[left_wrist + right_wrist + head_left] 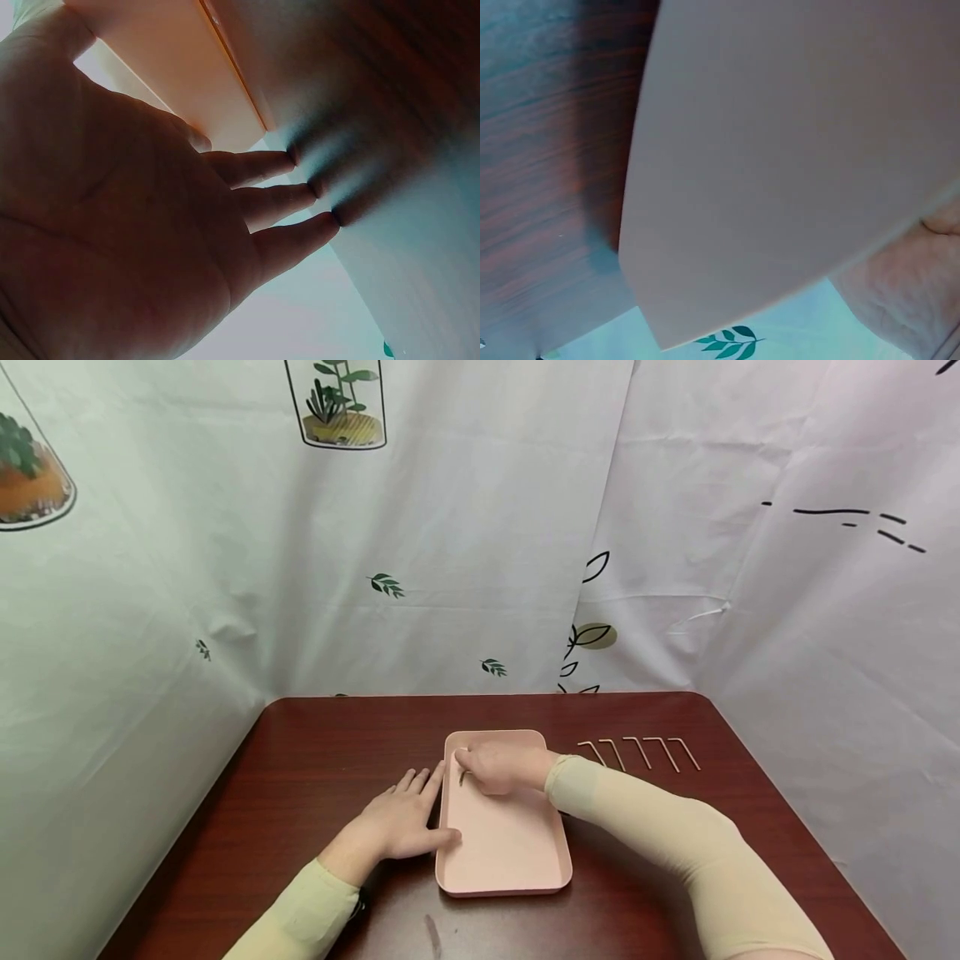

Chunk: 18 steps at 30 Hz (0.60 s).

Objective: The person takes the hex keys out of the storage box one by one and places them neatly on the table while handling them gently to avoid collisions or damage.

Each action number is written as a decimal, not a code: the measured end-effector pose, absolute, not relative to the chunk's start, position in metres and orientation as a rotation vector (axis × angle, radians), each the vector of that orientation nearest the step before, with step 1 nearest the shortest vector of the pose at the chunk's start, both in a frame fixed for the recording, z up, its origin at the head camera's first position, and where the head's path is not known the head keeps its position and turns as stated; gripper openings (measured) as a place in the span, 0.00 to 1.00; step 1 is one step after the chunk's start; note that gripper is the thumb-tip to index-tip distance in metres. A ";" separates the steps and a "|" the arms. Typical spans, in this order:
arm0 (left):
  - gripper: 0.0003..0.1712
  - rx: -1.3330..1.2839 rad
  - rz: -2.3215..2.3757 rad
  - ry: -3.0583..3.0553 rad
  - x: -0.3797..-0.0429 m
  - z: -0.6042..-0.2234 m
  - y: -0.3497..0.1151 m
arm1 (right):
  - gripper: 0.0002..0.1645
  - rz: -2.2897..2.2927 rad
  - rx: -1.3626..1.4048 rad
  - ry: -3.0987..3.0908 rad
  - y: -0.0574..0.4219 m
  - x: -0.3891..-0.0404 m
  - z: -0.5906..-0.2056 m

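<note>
A pink rectangular tray (502,852) lies on the dark red-brown table. My left hand (401,822) rests along its left side with fingers spread and straight; the thumb reaches over the rim and the fingertips meet the table in the left wrist view. Inside the tray, toward its far left corner, my right hand (498,767) is curled, thumb and fingers together. A short thin dark end of a hex key (461,779) shows just below those fingertips; the rest is hidden by the hand. The tray's outer wall (780,172) covers most of the right wrist view.
To the right of the tray, several L-shaped hex keys (660,753) lie in a row on the table (337,735), near the right forearm. A white patterned cloth (450,527) hangs behind and at both sides of the table.
</note>
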State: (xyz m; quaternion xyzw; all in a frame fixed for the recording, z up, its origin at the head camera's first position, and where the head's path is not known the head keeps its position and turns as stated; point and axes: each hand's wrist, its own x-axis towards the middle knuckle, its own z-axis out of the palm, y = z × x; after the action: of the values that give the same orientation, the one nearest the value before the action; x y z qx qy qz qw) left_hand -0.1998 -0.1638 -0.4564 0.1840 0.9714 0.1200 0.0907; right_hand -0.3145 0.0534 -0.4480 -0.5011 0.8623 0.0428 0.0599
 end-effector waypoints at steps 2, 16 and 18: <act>0.70 0.550 0.357 2.890 -0.200 -0.456 -0.164 | 0.05 0.136 -1.532 2.616 0.055 -0.314 -0.448; 0.71 0.544 0.360 2.884 -0.199 -0.456 -0.163 | 0.06 0.036 -1.516 2.653 0.066 -0.306 -0.447; 0.71 0.545 0.359 2.885 -0.199 -0.456 -0.164 | 0.06 0.025 -1.501 2.665 0.067 -0.305 -0.445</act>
State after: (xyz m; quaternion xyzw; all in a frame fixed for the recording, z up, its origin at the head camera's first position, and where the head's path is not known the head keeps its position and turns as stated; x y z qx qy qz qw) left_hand -0.1990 -0.1635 -0.4558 0.1835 0.9713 0.1209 0.0915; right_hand -0.3045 0.0671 -0.4454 -0.4903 0.8705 0.0081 0.0413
